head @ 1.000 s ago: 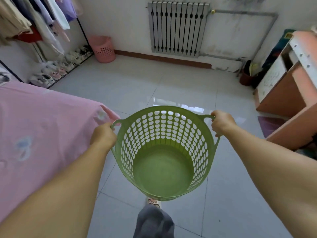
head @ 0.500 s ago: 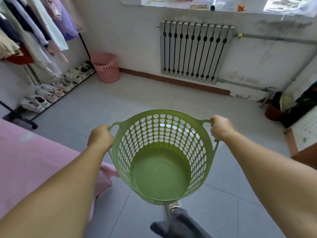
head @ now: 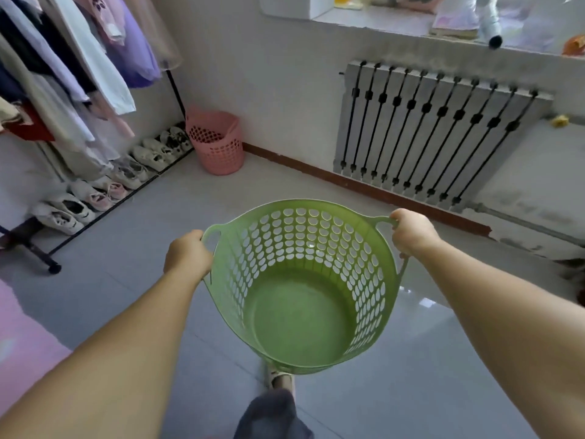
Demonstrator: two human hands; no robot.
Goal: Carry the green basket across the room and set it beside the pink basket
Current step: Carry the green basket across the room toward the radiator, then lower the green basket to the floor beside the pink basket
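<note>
Green basket [head: 304,315] hangs between left hand [head: 187,252], right hand [head: 411,231].

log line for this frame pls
phase: carry | left hand: gripping handle | right hand: gripping handle | green basket: empty, airborne | pink basket: ahead-left, by wall | placed: no

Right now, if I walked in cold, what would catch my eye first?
The green basket, empty, held in mid-air at centre by the left hand and right hand, one on each handle. Next, the pink basket on the floor in the far left corner, beside the row of shoes. The radiator fills the wall on the right.
</note>
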